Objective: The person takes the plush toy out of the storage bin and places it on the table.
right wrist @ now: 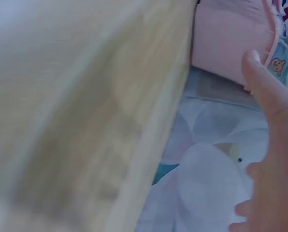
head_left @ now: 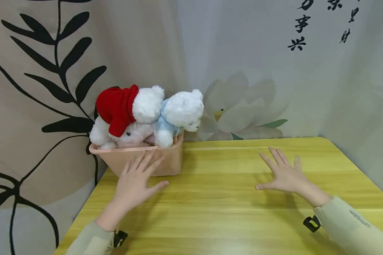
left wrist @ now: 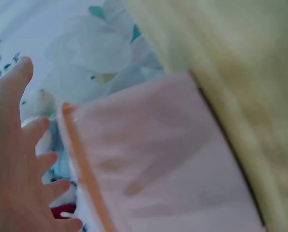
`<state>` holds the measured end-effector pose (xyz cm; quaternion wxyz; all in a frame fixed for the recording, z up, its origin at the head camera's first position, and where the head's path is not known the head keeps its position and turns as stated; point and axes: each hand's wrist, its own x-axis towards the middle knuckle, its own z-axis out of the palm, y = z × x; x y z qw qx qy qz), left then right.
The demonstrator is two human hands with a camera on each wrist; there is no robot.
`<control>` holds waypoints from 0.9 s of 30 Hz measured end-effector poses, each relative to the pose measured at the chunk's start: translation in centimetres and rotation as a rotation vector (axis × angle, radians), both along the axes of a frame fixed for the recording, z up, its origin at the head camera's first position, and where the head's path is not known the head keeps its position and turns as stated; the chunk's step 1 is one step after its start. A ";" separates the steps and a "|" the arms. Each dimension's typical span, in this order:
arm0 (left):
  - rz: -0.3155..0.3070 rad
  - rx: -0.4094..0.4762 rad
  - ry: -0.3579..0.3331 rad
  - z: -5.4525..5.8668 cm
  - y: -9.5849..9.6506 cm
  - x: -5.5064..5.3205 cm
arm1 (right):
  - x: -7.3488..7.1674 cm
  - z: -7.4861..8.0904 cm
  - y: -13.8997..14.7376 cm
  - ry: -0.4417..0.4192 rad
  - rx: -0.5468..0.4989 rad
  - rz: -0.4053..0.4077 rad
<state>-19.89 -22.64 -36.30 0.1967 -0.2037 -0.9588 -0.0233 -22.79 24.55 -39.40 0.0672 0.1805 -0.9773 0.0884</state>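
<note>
The pink bin point(head_left: 170, 161) on the wooden table point(head_left: 217, 198) holds 2 white plush toys, a red-clad bear point(head_left: 115, 106) and a blue-clad bear point(head_left: 180, 109), plus a pinkish toy point(head_left: 138, 132). Just before the bin, the left hand point(head_left: 134, 184) spreads its fingers; well right of it, the right hand point(head_left: 285, 176) spreads likewise. Behind the bin hangs a printed curtain point(head_left: 236, 35).

To the right of the pink bin point(head_left: 172, 163), bare tabletop point(head_left: 210, 198) is leaving a wide lane between left hand point(head_left: 134, 186) and right hand point(head_left: 285, 173). The bin's front wall is blocking a low path forward from the left hand, while the red-clothed plush point(head_left: 124, 108) and blue-clothed plush point(head_left: 182, 109) are jutting above its rim and the curtain point(head_left: 229, 53) is hanging behind it
</note>
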 end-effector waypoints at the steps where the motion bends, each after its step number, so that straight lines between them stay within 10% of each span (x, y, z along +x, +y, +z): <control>1: -0.004 0.012 0.035 0.3 -0.1 -0.1 | -0.4 0.4 -0.4 0.022 -0.006 0.007; 6: -0.023 0.097 0.197 0.9 -0.7 -1.8 | -3.0 2.9 -3.3 0.191 -0.136 0.096; 16: 0.016 0.249 0.410 -2.6 -1.6 -6.2 | -8.6 6.8 -10.0 0.541 -0.446 0.550; 27: -0.023 0.418 0.478 -3.4 -2.0 -8.2 | -12.0 9.5 -16.1 0.573 -0.439 0.609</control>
